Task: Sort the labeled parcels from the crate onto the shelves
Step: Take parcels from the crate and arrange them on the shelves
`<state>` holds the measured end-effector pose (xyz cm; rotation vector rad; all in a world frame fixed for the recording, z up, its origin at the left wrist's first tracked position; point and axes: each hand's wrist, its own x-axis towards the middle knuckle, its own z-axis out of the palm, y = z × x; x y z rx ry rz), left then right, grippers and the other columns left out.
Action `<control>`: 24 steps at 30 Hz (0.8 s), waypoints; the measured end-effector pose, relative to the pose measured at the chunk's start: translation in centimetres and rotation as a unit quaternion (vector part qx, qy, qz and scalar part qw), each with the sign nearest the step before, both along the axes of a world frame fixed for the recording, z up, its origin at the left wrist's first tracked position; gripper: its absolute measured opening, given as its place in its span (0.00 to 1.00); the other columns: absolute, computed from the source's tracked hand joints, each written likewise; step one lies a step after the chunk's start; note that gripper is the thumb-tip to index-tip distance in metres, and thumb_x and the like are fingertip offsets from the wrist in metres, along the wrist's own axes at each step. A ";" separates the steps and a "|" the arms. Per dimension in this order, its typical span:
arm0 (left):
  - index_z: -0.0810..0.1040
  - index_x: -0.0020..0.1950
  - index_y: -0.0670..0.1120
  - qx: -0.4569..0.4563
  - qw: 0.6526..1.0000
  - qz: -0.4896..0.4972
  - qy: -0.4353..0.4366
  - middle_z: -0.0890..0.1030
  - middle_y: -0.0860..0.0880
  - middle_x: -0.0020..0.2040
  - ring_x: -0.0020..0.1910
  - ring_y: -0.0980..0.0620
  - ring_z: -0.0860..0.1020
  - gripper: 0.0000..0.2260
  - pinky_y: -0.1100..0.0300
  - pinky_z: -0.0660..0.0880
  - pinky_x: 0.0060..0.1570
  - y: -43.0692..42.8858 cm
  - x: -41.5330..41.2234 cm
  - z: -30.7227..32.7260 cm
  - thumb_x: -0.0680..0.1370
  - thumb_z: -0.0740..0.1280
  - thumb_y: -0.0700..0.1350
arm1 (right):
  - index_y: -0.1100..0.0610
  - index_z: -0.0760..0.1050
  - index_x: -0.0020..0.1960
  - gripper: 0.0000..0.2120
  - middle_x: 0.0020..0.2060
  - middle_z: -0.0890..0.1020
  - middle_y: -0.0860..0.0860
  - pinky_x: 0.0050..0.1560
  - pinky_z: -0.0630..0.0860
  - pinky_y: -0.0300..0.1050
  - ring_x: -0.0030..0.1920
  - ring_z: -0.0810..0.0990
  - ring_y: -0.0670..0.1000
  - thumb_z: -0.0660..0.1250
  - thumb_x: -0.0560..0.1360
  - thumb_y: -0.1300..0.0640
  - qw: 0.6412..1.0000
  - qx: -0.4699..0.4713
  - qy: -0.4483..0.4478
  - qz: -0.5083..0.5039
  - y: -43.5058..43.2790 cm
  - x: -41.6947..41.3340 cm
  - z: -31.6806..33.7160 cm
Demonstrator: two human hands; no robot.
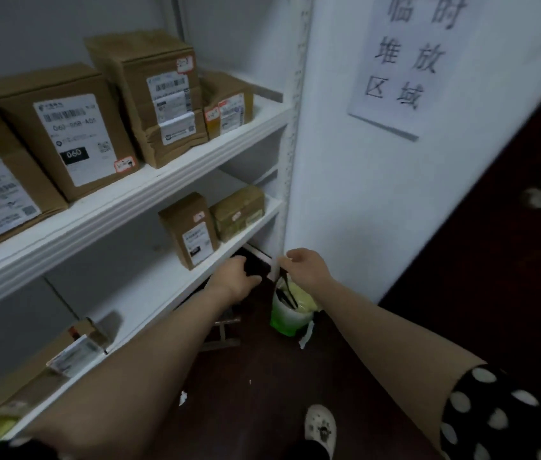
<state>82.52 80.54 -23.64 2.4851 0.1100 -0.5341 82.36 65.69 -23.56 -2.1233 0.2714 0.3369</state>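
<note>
Reaching low past the right end of the lower shelf (149, 293). Left hand (234, 277) just off that shelf's front edge, fingers (252, 279) bent over the dark gap beneath. Nothing seen in them, but underside hidden, so impossible to tell whether grasping. Right hand (302, 265) beside the white upright (284, 194), fingers loosely curled, released, holding nothing. No crate in view.

Already shelved parcels: a row of brown boxes (73, 134) along the upper shelf (163, 180), two small boxes (193, 230) near the lower shelf's right end, and flat packets (63, 356) at its left front edge.

Likely risks:
- Knocking the taller of the small boxes off the front edge with the left forearm on lifting, given so narrow a base so near the edge.
- Snagging the green bag (287, 313) on the floor, directly under the right wrist, and tipping it.
- Mis-shelving, with labels blurred and hard to read from this angle.
</note>
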 end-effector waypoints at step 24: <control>0.75 0.66 0.48 0.054 0.749 -0.644 -0.147 0.76 0.48 0.63 0.61 0.48 0.75 0.16 0.54 0.73 0.60 -43.3 -49.4 5.1 0.79 0.64 0.48 | 0.65 0.79 0.46 0.14 0.36 0.81 0.57 0.37 0.70 0.40 0.36 0.75 0.50 0.61 0.80 0.56 0.822 0.006 0.001 -0.569 -34.5 -64.7 0.6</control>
